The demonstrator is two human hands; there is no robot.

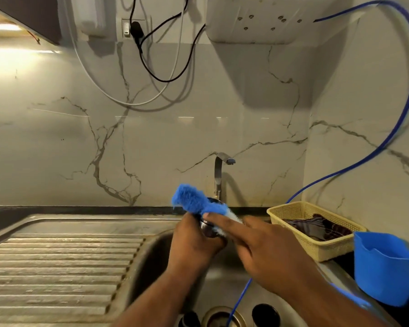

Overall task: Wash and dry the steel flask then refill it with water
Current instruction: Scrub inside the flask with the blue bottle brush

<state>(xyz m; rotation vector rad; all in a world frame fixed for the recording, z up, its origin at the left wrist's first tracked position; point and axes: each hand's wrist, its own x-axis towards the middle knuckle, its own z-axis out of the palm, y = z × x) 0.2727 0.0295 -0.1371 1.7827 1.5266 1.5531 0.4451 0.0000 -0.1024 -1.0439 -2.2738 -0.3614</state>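
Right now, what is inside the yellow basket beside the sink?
A dark striped cloth lies crumpled in the basket. Anything beneath the cloth is covered, so I cannot tell.

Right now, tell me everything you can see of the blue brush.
The blue brush has a shaggy blue bristle head that turns white lower down; its handle is hidden. It tilts up to the left over the sink, lying across the steel flask's mouth. The right hand holds it, forefinger laid along the bristles.
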